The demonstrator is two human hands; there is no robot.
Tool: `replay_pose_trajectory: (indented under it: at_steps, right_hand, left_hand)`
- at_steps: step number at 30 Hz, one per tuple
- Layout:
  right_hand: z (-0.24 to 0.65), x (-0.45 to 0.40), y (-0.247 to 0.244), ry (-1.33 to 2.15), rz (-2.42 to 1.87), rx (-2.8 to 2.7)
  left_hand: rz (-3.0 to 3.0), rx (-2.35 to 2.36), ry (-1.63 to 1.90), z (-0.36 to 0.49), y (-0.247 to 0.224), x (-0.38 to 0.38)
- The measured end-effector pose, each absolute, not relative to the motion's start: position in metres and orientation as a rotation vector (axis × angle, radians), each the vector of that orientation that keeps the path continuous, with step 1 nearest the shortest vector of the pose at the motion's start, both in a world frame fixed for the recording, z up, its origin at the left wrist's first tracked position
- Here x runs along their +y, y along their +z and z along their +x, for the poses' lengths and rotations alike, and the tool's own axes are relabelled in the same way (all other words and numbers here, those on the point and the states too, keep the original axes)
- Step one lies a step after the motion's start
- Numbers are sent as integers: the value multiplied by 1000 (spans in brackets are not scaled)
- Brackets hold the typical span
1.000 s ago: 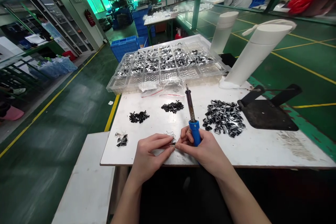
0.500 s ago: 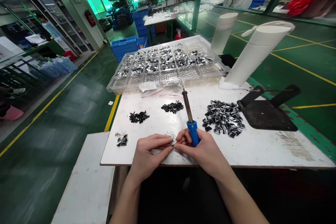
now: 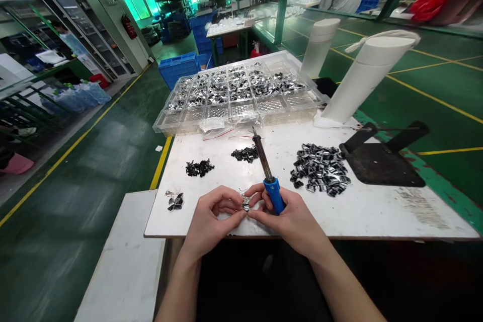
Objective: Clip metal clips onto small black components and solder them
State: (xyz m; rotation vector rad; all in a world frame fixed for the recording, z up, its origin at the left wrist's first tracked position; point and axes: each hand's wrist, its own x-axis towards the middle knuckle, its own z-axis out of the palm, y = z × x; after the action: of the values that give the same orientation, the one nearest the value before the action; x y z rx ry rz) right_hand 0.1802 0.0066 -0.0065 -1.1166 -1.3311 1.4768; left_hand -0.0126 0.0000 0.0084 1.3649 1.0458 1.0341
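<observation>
A small shiny metal piece is pinched between the fingertips of both hands, near the front edge of the white table. My left hand is closed on its left side. My right hand grips its right side and also holds a soldering iron with a blue handle, tip pointing up and away. Behind the fingers lies a little heap of thin silvery bits, partly hidden. Small dark parts form piles at the left and centre; a larger pile of shiny black pieces is on the right.
A clear compartment tray full of metal parts spans the table's back. Two white cylinders and a black stand are on the right. A few dark scraps lie at the left. Other people are partly visible in the background.
The soldering iron has tilted further left, its tip now lower. My left fingers have curled and shifted, and the small metal piece shows more fully between the hands.
</observation>
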Motion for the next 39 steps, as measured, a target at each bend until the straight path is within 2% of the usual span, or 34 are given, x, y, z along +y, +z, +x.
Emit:
replay_pose_trajectory:
  at_steps: [24,39]
  right_hand:
    - [183,9,-8,1567,-1100,-1245]
    - [180,6,-8,1432,-1158,-1284]
  left_hand:
    - [1910,1087,1146,-10,7,-5]
    - [1785,1156,1129,-7,4,-6]
